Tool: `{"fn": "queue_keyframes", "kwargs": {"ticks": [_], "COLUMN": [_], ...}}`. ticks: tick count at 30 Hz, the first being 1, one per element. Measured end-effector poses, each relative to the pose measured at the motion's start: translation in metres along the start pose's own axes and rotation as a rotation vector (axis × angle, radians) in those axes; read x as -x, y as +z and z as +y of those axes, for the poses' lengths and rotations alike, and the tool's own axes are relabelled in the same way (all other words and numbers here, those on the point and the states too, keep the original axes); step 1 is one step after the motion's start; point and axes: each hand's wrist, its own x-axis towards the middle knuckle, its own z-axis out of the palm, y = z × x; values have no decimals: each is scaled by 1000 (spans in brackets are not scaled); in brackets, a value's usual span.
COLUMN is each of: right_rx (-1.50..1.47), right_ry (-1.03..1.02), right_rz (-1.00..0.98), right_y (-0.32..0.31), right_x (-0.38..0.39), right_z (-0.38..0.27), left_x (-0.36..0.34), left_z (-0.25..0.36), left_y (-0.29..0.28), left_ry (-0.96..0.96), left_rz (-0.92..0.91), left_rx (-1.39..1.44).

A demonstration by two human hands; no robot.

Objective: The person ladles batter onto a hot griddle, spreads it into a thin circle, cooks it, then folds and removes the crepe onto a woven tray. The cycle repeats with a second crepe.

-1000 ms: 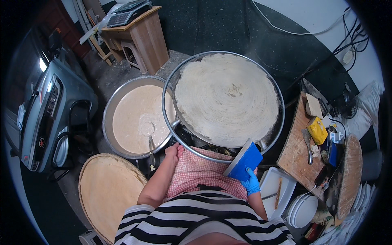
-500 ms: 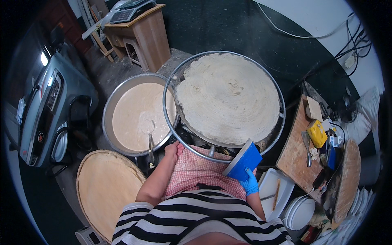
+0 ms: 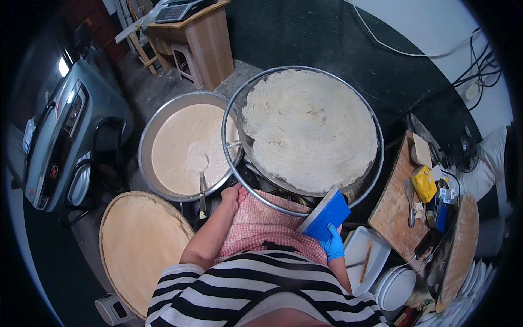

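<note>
My right hand [image 3: 333,246], in a blue glove, grips a blue flat block [image 3: 329,216] with a pale long edge. The block is tilted, its upper corner at the near right rim of a large round griddle [image 3: 246,192]. A pale batter layer [image 3: 310,131] with curved streaks covers most of the griddle plate. My bare left hand [image 3: 234,194] is closed beside the griddle's metal ring, at the edge of a pink checked apron [image 3: 248,223]; its fingertips are partly hidden. To its left, a metal pot [image 3: 145,158] holds beige batter, with a ladle [image 3: 202,188] resting in it.
A round tray [image 3: 103,245] of stacked pale flat sheets lies at the lower left. On the right are a wooden board [image 3: 389,215], a yellow packet [image 3: 423,183], a spatula [image 3: 409,203] and a white tub [image 3: 357,240]. A vehicle front [image 3: 81,131] stands far left.
The griddle looks turned: its ring's support and the batter marks sit elsewhere. The whole view has shifted slightly. Both hands keep nearly the same places, and the blue block is still held.
</note>
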Motion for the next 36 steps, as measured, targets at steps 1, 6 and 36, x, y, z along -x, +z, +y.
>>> {"fn": "queue_keyframes", "kwargs": {"ticks": [1,6,36], "right_rx": [0,22,2039], "right_ry": [-2,51,-759], "right_rz": [2,-18,-495], "right_y": [-1,-6,152], "right_x": [0,1,-16], "right_z": [0,1,-12], "left_x": [0,-1,9], "left_z": [-1,-2,-4], "left_y": [0,-1,1], "left_ry": [12,9,84], "left_rz": [-3,-13,-63], "left_rx": [-11,-4,40]}}
